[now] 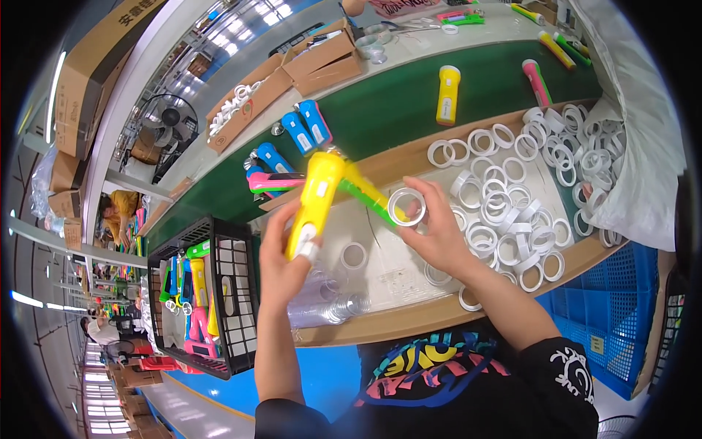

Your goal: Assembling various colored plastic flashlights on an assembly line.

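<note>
My left hand is closed round a yellow flashlight, held tilted with its wide end up and away from me. In my right hand, a white ring is pinched between thumb and fingers, its opening facing me. Between the two hands lies a blurred yellow-and-green flashlight; whether anything holds it I cannot tell. Beneath both hands is a shallow cardboard tray. Many loose white rings are heaped in its right part, and clear plastic cups lie near its left front.
A black crate of colored flashlights stands at left. Blue flashlights and a yellow flashlight lie on the green belt. Behind it is an open carton of white parts. A blue basket is at right.
</note>
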The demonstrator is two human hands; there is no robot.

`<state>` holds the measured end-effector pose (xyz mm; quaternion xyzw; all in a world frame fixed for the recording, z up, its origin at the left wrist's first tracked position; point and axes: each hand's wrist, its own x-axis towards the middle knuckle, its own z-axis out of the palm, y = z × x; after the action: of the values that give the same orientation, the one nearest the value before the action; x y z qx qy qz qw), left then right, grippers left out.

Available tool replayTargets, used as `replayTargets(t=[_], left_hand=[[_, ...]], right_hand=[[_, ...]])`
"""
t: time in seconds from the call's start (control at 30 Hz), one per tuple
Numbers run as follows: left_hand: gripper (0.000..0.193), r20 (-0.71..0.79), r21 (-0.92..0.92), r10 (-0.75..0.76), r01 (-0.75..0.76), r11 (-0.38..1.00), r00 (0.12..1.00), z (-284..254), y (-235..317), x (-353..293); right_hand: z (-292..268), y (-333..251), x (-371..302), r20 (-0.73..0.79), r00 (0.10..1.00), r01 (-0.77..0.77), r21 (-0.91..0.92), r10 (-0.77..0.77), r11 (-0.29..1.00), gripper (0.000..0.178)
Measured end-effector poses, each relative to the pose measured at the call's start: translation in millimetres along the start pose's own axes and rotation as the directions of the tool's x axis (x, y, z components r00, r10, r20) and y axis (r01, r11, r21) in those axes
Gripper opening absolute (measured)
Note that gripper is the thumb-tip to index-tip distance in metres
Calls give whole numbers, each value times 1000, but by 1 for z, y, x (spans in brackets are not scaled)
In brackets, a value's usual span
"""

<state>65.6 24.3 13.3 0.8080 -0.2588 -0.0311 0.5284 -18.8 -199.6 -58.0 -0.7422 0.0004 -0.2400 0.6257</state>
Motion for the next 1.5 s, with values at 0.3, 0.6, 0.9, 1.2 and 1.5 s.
replayTargets(t=[0.3, 0.6, 0.9, 1.2, 1.5], left_hand=[[59, 117, 407, 377, -391, 826, 919, -9, 14, 14], [40, 287, 511, -69, -92, 855, 956, -66, 28, 27], [31, 109, -375, 10, 32, 926, 994, -93, 16, 9], [44, -4, -79, -86, 86, 993, 996, -38, 9, 37], [40, 240, -472, 73, 51, 880, 968, -29, 36, 10]], right_hand=[[11, 12, 2, 4, 998, 59, 30, -59, 998, 63], [4, 0, 0, 14, 1000, -2, -13, 3, 1000, 64], [10, 5, 4, 68, 997, -44, 78, 39, 996, 65], [8, 4, -1, -69, 998, -6, 160, 17, 987, 62], [1, -1, 1, -61, 998, 4, 109, 2, 994, 64]])
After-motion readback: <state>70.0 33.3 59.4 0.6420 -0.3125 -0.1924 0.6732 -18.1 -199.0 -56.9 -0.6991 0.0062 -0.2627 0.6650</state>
